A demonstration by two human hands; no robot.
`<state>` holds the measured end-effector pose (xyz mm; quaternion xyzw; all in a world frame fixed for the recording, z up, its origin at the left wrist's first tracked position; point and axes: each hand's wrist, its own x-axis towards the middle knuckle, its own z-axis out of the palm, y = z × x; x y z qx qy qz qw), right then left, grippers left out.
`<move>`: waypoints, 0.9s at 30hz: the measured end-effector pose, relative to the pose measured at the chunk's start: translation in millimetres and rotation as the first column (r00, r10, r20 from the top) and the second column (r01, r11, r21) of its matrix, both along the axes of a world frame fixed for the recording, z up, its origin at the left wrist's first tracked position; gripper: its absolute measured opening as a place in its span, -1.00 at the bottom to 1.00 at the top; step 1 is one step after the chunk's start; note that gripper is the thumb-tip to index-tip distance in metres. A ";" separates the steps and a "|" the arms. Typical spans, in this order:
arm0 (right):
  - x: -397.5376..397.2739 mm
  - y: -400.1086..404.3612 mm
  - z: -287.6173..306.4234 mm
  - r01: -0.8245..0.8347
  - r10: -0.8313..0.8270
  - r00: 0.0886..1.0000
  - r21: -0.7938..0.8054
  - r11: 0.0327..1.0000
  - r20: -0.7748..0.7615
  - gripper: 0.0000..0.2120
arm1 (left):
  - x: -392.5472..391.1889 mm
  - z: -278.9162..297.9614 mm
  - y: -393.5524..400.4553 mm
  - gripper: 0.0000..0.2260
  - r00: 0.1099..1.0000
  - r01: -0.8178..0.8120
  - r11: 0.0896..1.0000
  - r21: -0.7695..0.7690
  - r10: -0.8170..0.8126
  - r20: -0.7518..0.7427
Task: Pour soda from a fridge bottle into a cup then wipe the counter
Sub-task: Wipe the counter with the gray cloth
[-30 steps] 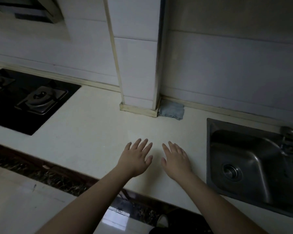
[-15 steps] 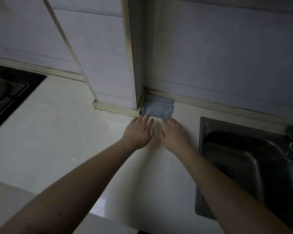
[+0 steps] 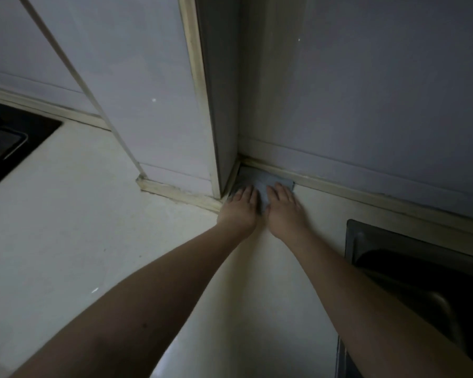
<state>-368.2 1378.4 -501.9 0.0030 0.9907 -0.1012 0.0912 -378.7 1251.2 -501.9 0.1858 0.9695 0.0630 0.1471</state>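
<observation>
A grey-blue cloth (image 3: 260, 181) lies flat on the cream counter (image 3: 74, 230), tucked into the corner where the tiled pillar meets the back wall. My left hand (image 3: 239, 211) rests palm down on the cloth's left part, fingers together. My right hand (image 3: 284, 208) lies palm down on its right part, fingers slightly spread. Both hands cover most of the cloth's near half, and neither has clearly gripped it. No bottle or cup is in sight.
The tiled pillar (image 3: 175, 105) juts out onto the counter just left of the cloth. A steel sink (image 3: 421, 274) is sunk into the counter at the right. The corner of a black gas hob (image 3: 8, 143) shows at the far left.
Both hands have reached forward from the middle of the counter to the back corner and now lie on the cloth. The view has moved closer to the wall.
</observation>
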 end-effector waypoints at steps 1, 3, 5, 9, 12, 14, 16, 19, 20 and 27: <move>-6.3 -1.1 -3.6 0.007 -0.007 1.000 -0.020 1.000 0.008 -0.43 | -5.3 -1.9 3.6 -0.50 1.000 -0.028 0.999 -0.019 0.028 0.004; -11.2 -3.5 -11.0 0.010 -0.009 0.999 -0.033 0.999 0.033 -0.44 | -11.0 -4.1 8.3 -0.48 0.999 -0.047 0.997 -0.060 0.048 0.009; -9.5 -4.1 -17.0 -0.001 0.002 1.000 -0.007 1.000 0.025 -0.44 | -10.0 -8.6 8.9 -0.48 1.000 -0.028 0.994 -0.108 0.027 -0.012; -0.1 -5.5 -18.6 0.004 -0.004 1.000 0.008 1.000 0.028 -0.46 | 2.1 -9.0 6.5 -0.48 0.999 -0.026 0.992 -0.127 0.022 -0.025; 13.1 -6.1 -16.3 -0.024 0.023 0.999 0.043 0.999 0.031 -0.45 | 10.5 -1.4 1.9 -0.48 1.000 -0.008 0.997 -0.083 0.009 0.012; 26.8 -7.0 -16.4 -0.026 0.025 0.999 0.030 0.999 0.028 -0.45 | 21.4 -0.4 -5.6 -0.47 0.999 0.017 0.998 -0.064 -0.014 0.042; 43.5 -10.4 -19.0 -0.026 0.026 1.000 0.025 0.999 0.018 -0.45 | 37.1 -4.5 -12.3 -0.46 0.999 0.046 0.996 -0.080 -0.044 0.031; 70.2 -21.2 -23.7 0.005 -0.005 1.000 0.010 1.000 -0.019 -0.44 | 57.6 -15.4 -20.9 -0.44 0.997 0.076 0.990 -0.117 -0.073 0.032; 77.4 -26.0 -23.9 0.014 -0.013 1.000 0.006 1.000 -0.014 -0.44 | 62.7 -18.4 -24.4 -0.44 0.995 0.091 0.988 -0.126 -0.086 0.045; 112.0 -59.7 -14.3 0.056 -0.056 0.996 0.013 0.998 0.071 -0.41 | 96.2 -11.9 -58.1 -0.47 0.989 0.128 0.986 -0.107 -0.119 0.088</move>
